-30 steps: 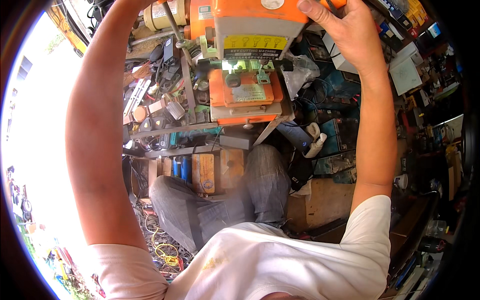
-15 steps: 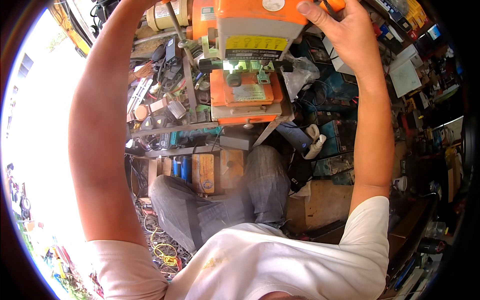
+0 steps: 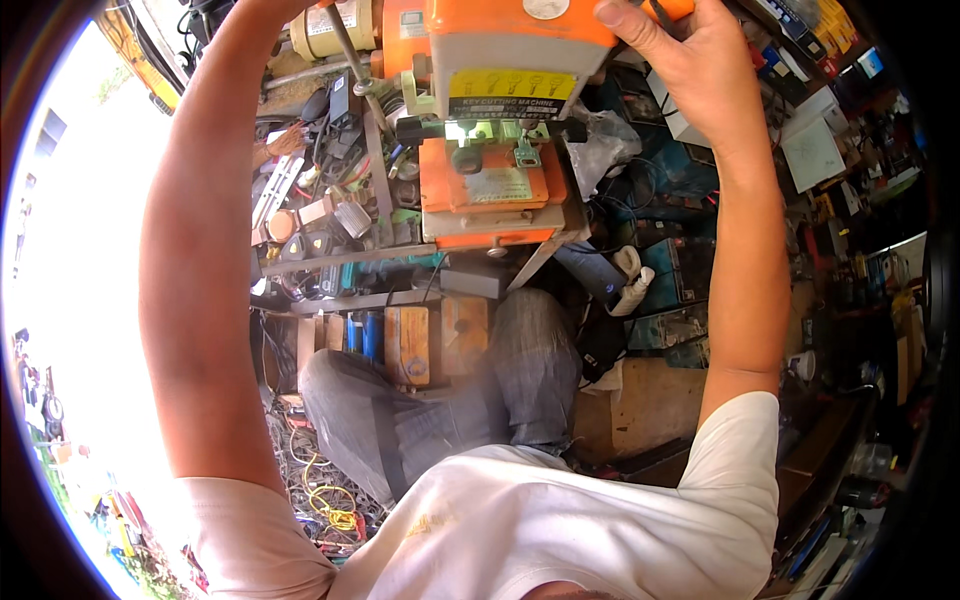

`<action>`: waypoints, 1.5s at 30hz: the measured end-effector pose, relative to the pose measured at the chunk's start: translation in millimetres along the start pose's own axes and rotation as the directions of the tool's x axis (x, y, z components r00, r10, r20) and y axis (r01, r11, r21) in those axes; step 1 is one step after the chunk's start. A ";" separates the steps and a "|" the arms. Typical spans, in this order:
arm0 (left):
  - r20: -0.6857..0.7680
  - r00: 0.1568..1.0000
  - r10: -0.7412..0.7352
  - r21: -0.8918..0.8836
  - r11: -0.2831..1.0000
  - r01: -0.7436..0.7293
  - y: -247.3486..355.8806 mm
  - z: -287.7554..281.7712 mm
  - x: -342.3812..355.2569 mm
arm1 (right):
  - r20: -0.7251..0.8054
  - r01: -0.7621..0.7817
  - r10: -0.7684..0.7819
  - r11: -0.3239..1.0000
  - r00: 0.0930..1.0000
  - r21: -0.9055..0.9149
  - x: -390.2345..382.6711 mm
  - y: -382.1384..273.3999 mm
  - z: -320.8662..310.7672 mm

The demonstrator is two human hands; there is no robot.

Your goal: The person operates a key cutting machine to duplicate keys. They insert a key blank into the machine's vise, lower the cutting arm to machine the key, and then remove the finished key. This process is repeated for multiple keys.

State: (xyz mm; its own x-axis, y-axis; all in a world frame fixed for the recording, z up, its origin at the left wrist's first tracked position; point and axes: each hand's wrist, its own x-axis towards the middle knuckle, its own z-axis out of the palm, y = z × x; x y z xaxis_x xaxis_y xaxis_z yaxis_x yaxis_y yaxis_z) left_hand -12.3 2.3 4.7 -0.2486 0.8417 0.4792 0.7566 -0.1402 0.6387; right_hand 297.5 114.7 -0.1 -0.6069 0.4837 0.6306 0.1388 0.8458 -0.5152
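While the boxy orange-and-grey metal key-cutting machine (image 3: 520,50) stands top centre, it looks heavy, rigid, best held low; right hand (image 3: 695,50): thumb at its right corner, closure unclear; left hand (image 3: 285,6): cropped, cannot tell; small green-tinged flat metal key (image 3: 526,153) at the machine's front: probably light, stiff, slick; pinch the broad end

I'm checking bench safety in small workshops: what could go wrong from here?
The right hand is bare and close against the orange and grey machine, so it might get pinched if parts move. The key at the machine's front could slip if poorly clamped; its tightness cannot be judged here. The crumpled clear plastic bag beside the machine might get caught.
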 end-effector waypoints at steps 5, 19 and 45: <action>-0.043 0.999 -0.034 -0.010 0.999 0.034 1.6 3.9 -0.4 | 0.002 0.045 -0.045 0.999 0.999 0.017 -0.8 7.1 -1.4; -0.071 0.996 -0.049 0.045 0.998 0.052 7.9 4.1 -5.4 | 0.101 0.018 -0.061 0.923 0.993 0.385 11.1 26.1 2.3; -0.078 0.997 -0.028 0.043 0.999 0.031 8.2 4.8 -5.7 | 0.011 0.017 -0.019 0.994 1.000 0.112 3.4 13.4 -0.6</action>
State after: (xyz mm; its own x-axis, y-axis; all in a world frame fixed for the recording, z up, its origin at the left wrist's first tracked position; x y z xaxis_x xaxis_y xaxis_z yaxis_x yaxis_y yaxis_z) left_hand -1.8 -1.1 4.4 -0.3159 0.8024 0.5064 0.7738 -0.0910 0.6269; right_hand 297.7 127.8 -4.5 -0.6176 0.4655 0.6339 0.0396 0.8234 -0.5660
